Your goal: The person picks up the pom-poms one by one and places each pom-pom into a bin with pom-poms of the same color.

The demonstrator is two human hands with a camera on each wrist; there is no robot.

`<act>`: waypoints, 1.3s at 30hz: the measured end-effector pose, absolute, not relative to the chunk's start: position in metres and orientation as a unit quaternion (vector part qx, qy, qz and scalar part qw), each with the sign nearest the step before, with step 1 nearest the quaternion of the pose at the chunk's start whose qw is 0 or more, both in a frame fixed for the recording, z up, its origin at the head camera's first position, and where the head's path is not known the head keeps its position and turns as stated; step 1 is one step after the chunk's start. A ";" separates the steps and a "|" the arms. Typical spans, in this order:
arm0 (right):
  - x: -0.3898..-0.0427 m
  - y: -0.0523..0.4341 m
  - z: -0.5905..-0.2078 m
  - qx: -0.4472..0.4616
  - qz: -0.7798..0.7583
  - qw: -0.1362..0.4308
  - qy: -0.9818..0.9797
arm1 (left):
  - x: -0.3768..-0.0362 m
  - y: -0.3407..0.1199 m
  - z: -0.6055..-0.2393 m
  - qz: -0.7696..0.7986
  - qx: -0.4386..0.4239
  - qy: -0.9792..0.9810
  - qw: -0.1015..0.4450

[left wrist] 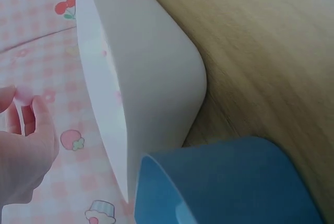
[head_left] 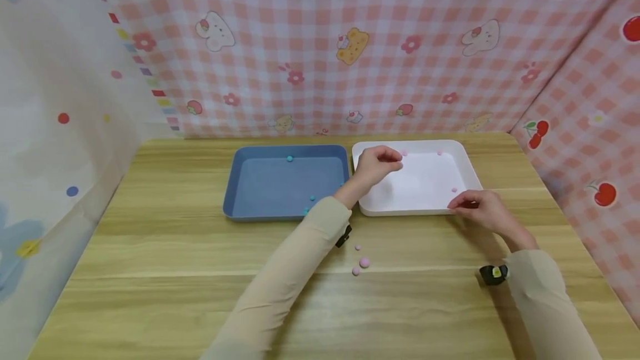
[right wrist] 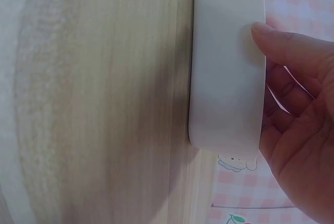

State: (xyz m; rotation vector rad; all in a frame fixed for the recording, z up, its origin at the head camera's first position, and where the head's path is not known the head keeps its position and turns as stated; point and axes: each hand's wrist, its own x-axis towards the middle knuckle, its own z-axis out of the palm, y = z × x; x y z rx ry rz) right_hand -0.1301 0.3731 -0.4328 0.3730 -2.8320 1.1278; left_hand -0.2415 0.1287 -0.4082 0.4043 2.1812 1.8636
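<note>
Over the left part of the white tray [head_left: 415,212], my left hand [head_left: 376,166] is raised with thumb and fingertips close together. In the left wrist view it pinches a small pink ball [left wrist: 23,96]. My right hand [head_left: 481,210] grips the tray's front right rim, thumb on the outer wall [right wrist: 227,78] and fingers over the inside. Small pink balls lie in this tray, one [head_left: 454,189] near the right hand and another [head_left: 439,153] by the back wall.
Left of the white tray stands a blue tray [head_left: 265,182] with several small teal balls [head_left: 290,158]. Three pink balls [head_left: 364,262] of differing size lie on the wooden table [head_left: 165,271] in front. A checked cloth [head_left: 310,43] hangs behind.
</note>
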 end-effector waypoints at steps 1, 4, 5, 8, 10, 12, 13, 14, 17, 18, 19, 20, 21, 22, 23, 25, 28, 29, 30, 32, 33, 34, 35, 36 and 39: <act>-0.130 0.373 -0.433 0.126 0.368 0.038 -0.921 | -0.243 0.130 -0.408 0.638 0.137 0.748 0.121; -0.130 0.372 -0.432 0.134 0.368 0.045 -0.919 | -0.245 0.134 -0.409 0.642 0.128 0.747 0.120; -0.130 0.372 -0.432 0.134 0.368 0.044 -0.919 | -0.246 0.135 -0.409 0.645 0.125 0.744 0.121; -0.131 0.373 -0.432 0.133 0.368 0.040 -0.920 | -0.247 0.137 -0.410 0.647 0.117 0.744 0.121; -0.131 0.373 -0.433 0.132 0.372 0.037 -0.918 | -0.248 0.136 -0.410 0.646 0.113 0.745 0.122; -0.132 0.373 -0.434 0.135 0.374 0.038 -0.917 | -0.248 0.133 -0.410 0.642 0.109 0.749 0.120; -0.132 0.373 -0.434 0.137 0.374 0.041 -0.916 | -0.248 0.131 -0.410 0.642 0.108 0.749 0.122; -0.132 0.373 -0.434 0.139 0.374 0.042 -0.916 | -0.247 0.129 -0.410 0.642 0.108 0.749 0.123; -0.133 0.374 -0.435 0.143 0.371 0.045 -0.917 | -0.246 0.123 -0.411 0.646 0.112 0.744 0.128; -0.133 0.374 -0.435 0.142 0.370 0.044 -0.917 | -0.245 0.120 -0.411 0.650 0.116 0.739 0.130; -0.133 0.374 -0.435 0.143 0.371 0.044 -0.917 | -0.243 0.118 -0.410 0.653 0.122 0.736 0.132; -0.132 0.374 -0.435 0.143 0.371 0.042 -0.916 | -0.241 0.115 -0.410 0.656 0.125 0.732 0.134; -0.132 0.374 -0.435 0.143 0.372 0.041 -0.916 | -0.239 0.112 -0.410 0.659 0.128 0.729 0.135; -0.132 0.374 -0.435 0.143 0.373 0.040 -0.916 | -0.236 0.108 -0.409 0.661 0.129 0.726 0.138; -0.132 0.375 -0.434 0.142 0.373 0.039 -0.916 | -0.233 0.105 -0.408 0.663 0.132 0.724 0.141; -0.131 0.376 -0.433 0.138 0.370 0.037 -0.918 | -0.227 0.099 -0.407 0.664 0.140 0.719 0.150; -0.130 0.377 -0.430 0.128 0.363 0.030 -0.923 | -0.216 0.091 -0.408 0.662 0.164 0.714 0.158; -0.129 0.378 -0.430 0.125 0.360 0.027 -0.924 | -0.212 0.089 -0.409 0.660 0.175 0.713 0.160; -0.129 0.378 -0.430 0.121 0.357 0.024 -0.926 | -0.209 0.086 -0.410 0.658 0.185 0.712 0.161; -0.130 0.377 -0.431 0.117 0.353 0.018 -0.928 | -0.202 0.080 -0.413 0.650 0.202 0.715 0.159; -0.131 0.377 -0.431 0.115 0.350 0.016 -0.930 | -0.198 0.077 -0.413 0.646 0.208 0.716 0.159; -0.131 0.376 -0.432 0.112 0.348 0.015 -0.931 | -0.195 0.074 -0.414 0.643 0.214 0.718 0.159; -0.132 0.376 -0.432 0.111 0.346 0.014 -0.932 | -0.192 0.072 -0.415 0.640 0.217 0.720 0.160; -0.132 0.375 -0.433 0.110 0.345 0.015 -0.932 | -0.190 0.069 -0.416 0.636 0.219 0.723 0.159; -0.133 0.374 -0.434 0.113 0.350 0.018 -0.930 | -0.182 0.061 -0.419 0.624 0.223 0.731 0.163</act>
